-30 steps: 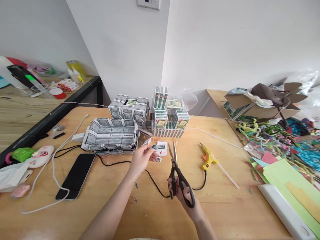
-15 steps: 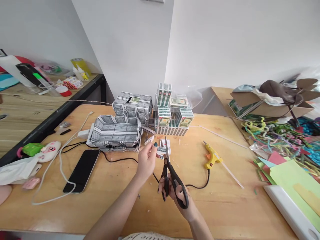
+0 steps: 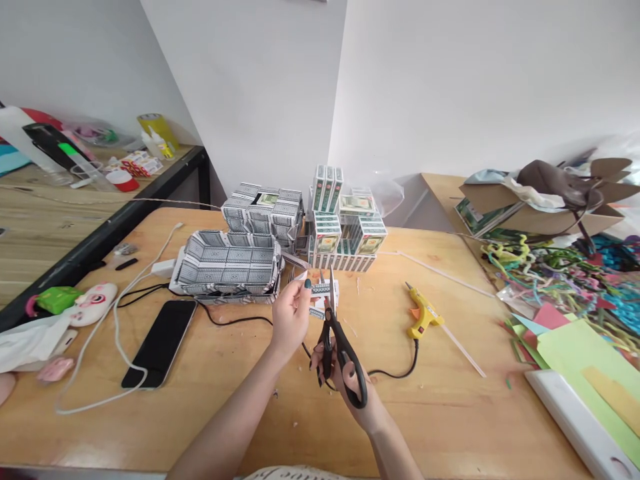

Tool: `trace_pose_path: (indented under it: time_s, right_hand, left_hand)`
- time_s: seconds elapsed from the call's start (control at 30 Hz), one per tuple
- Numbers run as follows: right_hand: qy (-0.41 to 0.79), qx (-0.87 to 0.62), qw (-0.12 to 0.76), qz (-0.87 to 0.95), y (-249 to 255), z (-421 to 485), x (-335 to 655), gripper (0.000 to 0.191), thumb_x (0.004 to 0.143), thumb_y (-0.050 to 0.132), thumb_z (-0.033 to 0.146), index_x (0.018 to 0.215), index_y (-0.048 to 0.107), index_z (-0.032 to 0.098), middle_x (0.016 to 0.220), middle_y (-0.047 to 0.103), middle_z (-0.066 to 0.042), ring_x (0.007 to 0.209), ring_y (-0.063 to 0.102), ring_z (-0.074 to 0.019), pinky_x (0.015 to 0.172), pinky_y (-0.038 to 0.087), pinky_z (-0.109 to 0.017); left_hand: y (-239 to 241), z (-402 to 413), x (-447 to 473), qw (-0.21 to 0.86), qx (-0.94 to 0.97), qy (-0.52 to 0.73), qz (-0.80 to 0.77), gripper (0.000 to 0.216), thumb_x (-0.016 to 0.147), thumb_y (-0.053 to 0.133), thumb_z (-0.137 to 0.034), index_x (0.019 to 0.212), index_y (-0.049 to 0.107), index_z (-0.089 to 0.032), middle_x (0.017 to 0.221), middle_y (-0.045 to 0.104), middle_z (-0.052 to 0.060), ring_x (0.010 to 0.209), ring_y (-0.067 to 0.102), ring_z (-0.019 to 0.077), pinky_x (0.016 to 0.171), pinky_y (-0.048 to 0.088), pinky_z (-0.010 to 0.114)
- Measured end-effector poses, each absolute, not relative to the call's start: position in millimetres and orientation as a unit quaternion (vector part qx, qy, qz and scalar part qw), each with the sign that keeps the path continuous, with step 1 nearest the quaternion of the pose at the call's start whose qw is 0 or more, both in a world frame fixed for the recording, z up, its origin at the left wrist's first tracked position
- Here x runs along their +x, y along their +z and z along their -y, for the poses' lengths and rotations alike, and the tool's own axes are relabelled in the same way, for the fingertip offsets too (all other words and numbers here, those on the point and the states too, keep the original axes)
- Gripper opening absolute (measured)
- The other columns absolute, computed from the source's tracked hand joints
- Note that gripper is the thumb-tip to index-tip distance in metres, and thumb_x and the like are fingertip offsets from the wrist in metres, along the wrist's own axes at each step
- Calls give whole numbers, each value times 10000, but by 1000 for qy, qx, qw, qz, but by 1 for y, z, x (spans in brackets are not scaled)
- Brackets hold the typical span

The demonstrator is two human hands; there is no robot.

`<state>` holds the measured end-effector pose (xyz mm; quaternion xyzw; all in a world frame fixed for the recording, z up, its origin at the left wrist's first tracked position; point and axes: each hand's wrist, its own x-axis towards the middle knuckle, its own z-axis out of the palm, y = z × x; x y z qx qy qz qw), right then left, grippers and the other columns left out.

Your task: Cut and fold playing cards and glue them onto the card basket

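Observation:
My left hand point(image 3: 291, 319) pinches a narrow patterned card strip point(image 3: 320, 289) between thumb and finger. In my right hand point(image 3: 363, 393) is a pair of black-handled scissors point(image 3: 345, 347), its blades slightly apart and pointing away from me. The blades are around or beside the strip's right part; I cannot tell which. Cut card pieces point(image 3: 316, 312) lie on the table beneath. Just beyond my left hand sits a tray-like form made of folded playing cards point(image 3: 230, 260). Behind it stands another folded-card block point(image 3: 263, 213), with stacked green-and-white card boxes point(image 3: 327, 233) to its right.
A yellow glue gun point(image 3: 424, 313) with a clear stick lies to the right, its black cord running back toward my hands. At left are a black phone point(image 3: 160, 343) and a white cable point(image 3: 117, 333). Coloured paper point(image 3: 575, 353) and pipe cleaners point(image 3: 540, 267) cover the right side.
Both hands have shifted slightly left, with the scissors handles a little closer together. More of the card strip shows between my left fingers and the blades. The whole view has moved slightly.

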<state>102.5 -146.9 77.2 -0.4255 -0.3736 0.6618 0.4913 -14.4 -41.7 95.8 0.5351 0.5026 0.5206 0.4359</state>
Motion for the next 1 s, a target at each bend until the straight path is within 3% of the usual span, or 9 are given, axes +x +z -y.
trace_pose_path:
  time_s: [0.17,0.37,0.7,1.0]
  right_hand:
    - [669,-424,497,354,73,145,100,534,684,576,605,1039,558,206,771,563,-62,706,498,-191,666,412,-325]
    - [679,-419,492,347,65,145,102,527,690,600,565,1057,555,189,821,556,-64,696,488,-171,617,406,-284]
    - [668,-442,483,353,63,143,105,562,688,597,572,1100,536,195,933,566,-84,767,515,-189,636,421,-284]
    - [652,-456,465,387,78,144,108,541,701,574,582,1077,558,194,928,582,-84,801,525,-201,736,429,-309]
  left_hand:
    - [96,42,-16,453,525,518,-501,260,826,446,-368,877,588,-155,896,591,54,762,582,145,694,528,255]
    - [98,44,-16,418,529,503,-542,227,808,462,-365,762,570,-171,661,546,0,592,560,121,607,516,233]
    - [99,43,-16,376,572,471,-556,265,830,419,-340,615,443,-188,583,523,-9,577,537,113,524,421,193]
    - [103,44,-12,415,575,483,-514,251,853,389,-331,645,413,-193,575,494,-25,519,505,95,502,409,196]
